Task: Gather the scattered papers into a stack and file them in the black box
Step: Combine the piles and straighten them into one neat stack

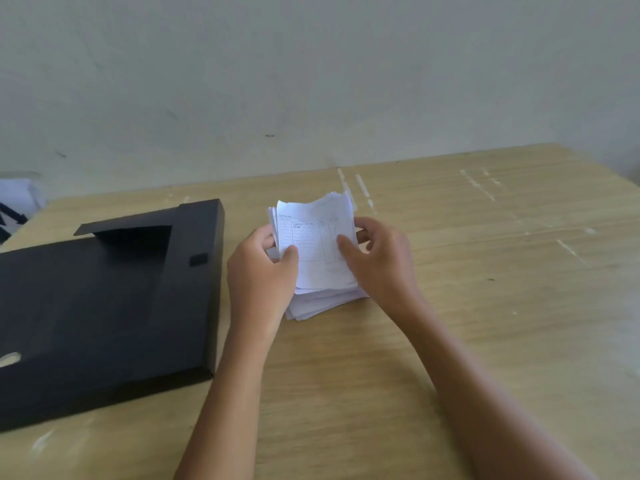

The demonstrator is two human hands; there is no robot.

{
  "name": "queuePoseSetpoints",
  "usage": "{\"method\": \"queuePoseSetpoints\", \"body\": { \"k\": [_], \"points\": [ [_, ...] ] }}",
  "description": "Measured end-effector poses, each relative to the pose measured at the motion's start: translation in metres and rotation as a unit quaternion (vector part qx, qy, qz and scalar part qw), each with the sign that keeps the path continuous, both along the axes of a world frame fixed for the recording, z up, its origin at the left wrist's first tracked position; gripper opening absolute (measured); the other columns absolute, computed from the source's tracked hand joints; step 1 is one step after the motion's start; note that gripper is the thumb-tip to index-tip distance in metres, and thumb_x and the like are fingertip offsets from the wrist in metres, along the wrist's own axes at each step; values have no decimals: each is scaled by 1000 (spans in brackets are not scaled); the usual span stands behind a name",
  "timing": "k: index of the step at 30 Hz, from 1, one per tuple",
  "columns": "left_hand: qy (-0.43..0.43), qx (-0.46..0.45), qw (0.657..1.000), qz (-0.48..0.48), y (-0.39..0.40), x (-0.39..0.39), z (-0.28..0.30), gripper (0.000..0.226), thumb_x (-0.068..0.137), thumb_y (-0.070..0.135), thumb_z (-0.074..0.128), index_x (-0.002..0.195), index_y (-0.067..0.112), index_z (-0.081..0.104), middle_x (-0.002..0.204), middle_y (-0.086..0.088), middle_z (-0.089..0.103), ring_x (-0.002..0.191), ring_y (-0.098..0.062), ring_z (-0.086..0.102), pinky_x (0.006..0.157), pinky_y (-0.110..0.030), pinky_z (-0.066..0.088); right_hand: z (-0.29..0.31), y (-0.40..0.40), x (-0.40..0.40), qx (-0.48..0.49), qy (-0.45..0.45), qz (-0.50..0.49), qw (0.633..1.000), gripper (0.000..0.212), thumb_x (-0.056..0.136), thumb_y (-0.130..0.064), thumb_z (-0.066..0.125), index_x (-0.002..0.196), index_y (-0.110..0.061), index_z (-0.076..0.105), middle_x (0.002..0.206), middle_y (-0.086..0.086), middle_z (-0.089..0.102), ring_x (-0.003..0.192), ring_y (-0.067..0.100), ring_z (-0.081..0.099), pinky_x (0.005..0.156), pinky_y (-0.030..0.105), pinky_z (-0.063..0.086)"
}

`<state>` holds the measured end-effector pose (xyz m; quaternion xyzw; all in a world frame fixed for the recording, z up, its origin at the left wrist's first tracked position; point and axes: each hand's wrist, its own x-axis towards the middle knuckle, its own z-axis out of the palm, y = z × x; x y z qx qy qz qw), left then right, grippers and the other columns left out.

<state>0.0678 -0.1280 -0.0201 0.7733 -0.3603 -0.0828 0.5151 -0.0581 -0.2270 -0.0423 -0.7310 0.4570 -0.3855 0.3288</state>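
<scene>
A stack of small white papers (317, 252) stands tilted on its lower edge on the wooden table (485, 271), its top sheet printed with a ruled form. My left hand (259, 275) grips the stack's left side, thumb on the front sheet. On the stack's right side my right hand (379, 261) holds it the same way. The black box (104, 306) lies flat on the table left of my hands, closed, with a flap raised at its far end.
A pale wall runs along the table's far edge. White papers with dark marks (17, 202) lie beyond the table's far left corner. White scuff marks streak the tabletop on the right.
</scene>
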Motion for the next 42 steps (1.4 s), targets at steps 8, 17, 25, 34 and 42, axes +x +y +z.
{"method": "queuePoseSetpoints", "body": {
  "k": [8,17,25,34,42],
  "points": [
    [-94,124,987,26,3,2,-11,10,89,25,63,83,17,63,78,9,61,77,-23,60,77,-39,51,-11,1,-4,-63,117,-43,990,39,90,-42,62,115,-12,71,111,6,65,107,24,42,91,25,27],
    [-160,311,935,54,-6,-6,-34,71,96,62,28,131,7,56,144,-20,46,142,-43,27,115,-54,28,-11,14,1,-23,261,-23,965,43,99,-44,39,80,-10,58,115,7,50,105,28,34,93,38,35],
    [-110,331,937,9,-18,-17,-38,78,101,56,23,157,2,16,167,-20,2,153,-40,-12,118,-60,-10,-16,18,2,-67,311,-12,948,39,101,-39,37,101,-8,60,126,8,46,115,31,35,92,39,33],
    [-31,119,992,-21,-13,-23,-21,62,87,24,53,146,21,37,105,-1,67,100,-30,60,88,-45,51,-19,17,2,-91,330,-8,940,39,101,-41,42,110,-8,60,131,8,43,118,32,35,91,40,32],
    [206,19,977,-45,-14,-6,-20,36,94,7,56,128,20,53,118,4,69,99,-12,66,75,-29,54,-22,10,2,-48,248,-19,967,45,97,-46,47,120,-9,58,133,9,46,122,31,36,101,39,30]
  ]
}}
